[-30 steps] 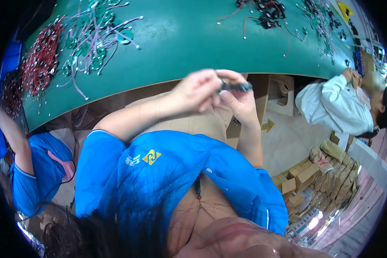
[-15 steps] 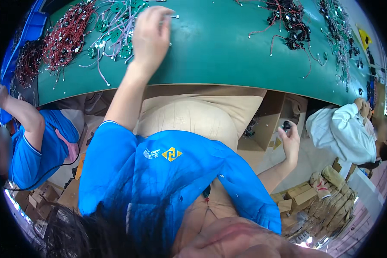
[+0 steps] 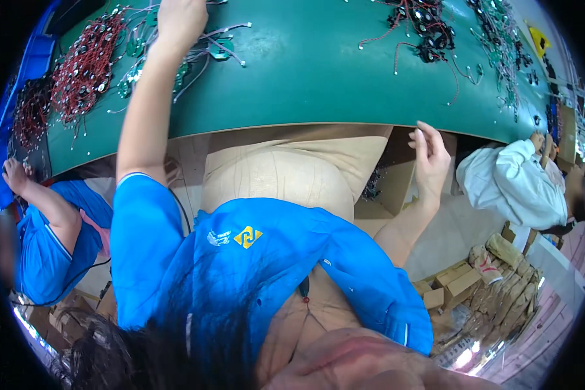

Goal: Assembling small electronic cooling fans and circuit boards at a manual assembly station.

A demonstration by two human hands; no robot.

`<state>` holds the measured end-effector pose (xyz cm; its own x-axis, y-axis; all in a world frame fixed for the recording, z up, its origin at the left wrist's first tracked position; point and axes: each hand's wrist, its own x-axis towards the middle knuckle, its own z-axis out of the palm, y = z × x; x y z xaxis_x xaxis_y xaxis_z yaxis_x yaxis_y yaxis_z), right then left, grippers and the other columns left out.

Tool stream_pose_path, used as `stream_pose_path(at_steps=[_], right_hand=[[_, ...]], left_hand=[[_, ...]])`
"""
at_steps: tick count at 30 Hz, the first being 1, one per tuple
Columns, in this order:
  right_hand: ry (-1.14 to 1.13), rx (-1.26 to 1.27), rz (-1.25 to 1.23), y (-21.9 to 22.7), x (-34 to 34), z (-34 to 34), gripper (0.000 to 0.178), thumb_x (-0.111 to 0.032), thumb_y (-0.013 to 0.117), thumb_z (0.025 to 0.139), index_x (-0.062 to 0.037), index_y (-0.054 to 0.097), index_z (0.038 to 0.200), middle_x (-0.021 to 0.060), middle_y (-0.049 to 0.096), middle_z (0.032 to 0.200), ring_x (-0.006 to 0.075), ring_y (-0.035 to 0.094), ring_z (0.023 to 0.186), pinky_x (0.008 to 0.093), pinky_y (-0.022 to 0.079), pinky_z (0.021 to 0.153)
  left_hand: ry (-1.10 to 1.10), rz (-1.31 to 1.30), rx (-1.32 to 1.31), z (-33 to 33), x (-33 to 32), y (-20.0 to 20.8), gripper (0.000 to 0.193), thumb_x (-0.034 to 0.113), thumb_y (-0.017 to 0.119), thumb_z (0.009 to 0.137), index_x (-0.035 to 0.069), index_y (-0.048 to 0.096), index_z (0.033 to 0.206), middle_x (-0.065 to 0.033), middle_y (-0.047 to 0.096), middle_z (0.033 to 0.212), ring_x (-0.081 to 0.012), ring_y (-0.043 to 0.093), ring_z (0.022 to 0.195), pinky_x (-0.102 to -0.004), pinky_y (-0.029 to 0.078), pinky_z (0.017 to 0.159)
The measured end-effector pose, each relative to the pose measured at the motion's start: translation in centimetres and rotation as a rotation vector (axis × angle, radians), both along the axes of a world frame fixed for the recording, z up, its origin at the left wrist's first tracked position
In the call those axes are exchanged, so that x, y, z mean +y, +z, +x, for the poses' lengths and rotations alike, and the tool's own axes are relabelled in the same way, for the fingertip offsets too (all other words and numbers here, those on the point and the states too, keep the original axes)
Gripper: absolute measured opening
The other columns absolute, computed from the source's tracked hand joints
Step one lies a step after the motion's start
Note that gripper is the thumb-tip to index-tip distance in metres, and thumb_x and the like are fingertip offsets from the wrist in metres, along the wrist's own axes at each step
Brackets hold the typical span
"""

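My left hand reaches across the table to a heap of green circuit boards with pale lilac cables. The upper edge of the picture cuts off its fingertips, so any grip stays hidden. Just right of that wrist lies a green board with cables spread around it. My right hand is raised at the table's near edge, fingers loosely bent and apart, with nothing visible in it. Below and left of it, an open cardboard box contains small dark parts.
Red-and-black wired parts are heaped on the green table at left; black parts with red wires lie at right, beside more cabled boards. Co-workers sit at left and right. Cartons stand behind, at lower right.
My left hand has moved farther up and left over the boards. My right hand has risen toward the table edge; the small black part it held is out of sight.
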<state>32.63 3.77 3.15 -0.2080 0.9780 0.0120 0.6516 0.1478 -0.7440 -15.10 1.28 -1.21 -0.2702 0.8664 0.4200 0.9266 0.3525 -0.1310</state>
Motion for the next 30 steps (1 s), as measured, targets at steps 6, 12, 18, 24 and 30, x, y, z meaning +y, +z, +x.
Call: stream_pose_path(at_steps=[6, 12, 18, 24, 30], right_hand=[[0.146, 0.057, -0.006, -0.6, 0.4, -2.2, 0.015, -0.008, 0.057, 0.088, -0.0017, 0.063, 0.100, 0.0051, 0.065, 0.075, 0.0110, 0.057, 0.062, 0.0217, 0.045, 0.057], [0.245, 0.212, -0.123, 0.2, 1.9, -5.1, 0.014, -0.007, 0.055, 0.089, -0.0014, 0.063, 0.099, 0.0048, 0.063, 0.072, 0.0099, 0.056, 0.061, 0.0202, 0.045, 0.056], [0.295, 0.369, -0.111, 1.0, 7.4, -10.6, 0.014, -0.007, 0.054, 0.089, -0.0024, 0.062, 0.100, 0.0049, 0.062, 0.072, 0.0100, 0.056, 0.062, 0.0206, 0.046, 0.058], [0.305, 0.236, 0.298, -1.5, 15.6, -18.8, 0.024, -0.017, 0.060, 0.085, -0.0061, 0.060, 0.105, 0.0070, 0.063, 0.093, 0.0165, 0.059, 0.078, 0.0263, 0.048, 0.067], [0.468, -0.285, 0.865, -4.5, 21.8, -25.4, 0.038, -0.039, 0.060, 0.082, -0.0184, 0.058, 0.114, 0.0098, 0.055, 0.115, 0.0298, 0.053, 0.104, 0.0401, 0.044, 0.087]], left_hand=[[-0.096, -0.244, 0.058, -2.5, 3.0, -1.2, 0.034, 0.014, 0.059, 0.082, 0.011, 0.054, 0.115, -0.0070, 0.060, 0.096, -0.0287, 0.056, 0.086, -0.0362, 0.047, 0.077], [-0.200, 0.018, 0.011, -2.1, 1.5, 1.0, 0.034, 0.011, 0.059, 0.081, 0.011, 0.054, 0.114, -0.0047, 0.061, 0.094, -0.0273, 0.056, 0.086, -0.0366, 0.046, 0.077], [-0.408, 0.326, -0.098, 2.1, 0.7, 4.6, 0.026, 0.003, 0.056, 0.084, 0.009, 0.062, 0.109, -0.0017, 0.067, 0.093, -0.0175, 0.060, 0.086, -0.0301, 0.046, 0.076], [-0.604, 0.613, -0.793, 9.8, -2.5, 5.1, 0.038, -0.008, 0.052, 0.083, 0.005, 0.052, 0.119, -0.0063, 0.065, 0.087, -0.0162, 0.058, 0.067, -0.0265, 0.047, 0.061], [-0.560, 0.243, -1.358, 16.0, -5.6, 0.9, 0.026, -0.003, 0.053, 0.084, 0.004, 0.053, 0.109, -0.0054, 0.061, 0.073, -0.0139, 0.053, 0.054, -0.0248, 0.043, 0.049]])
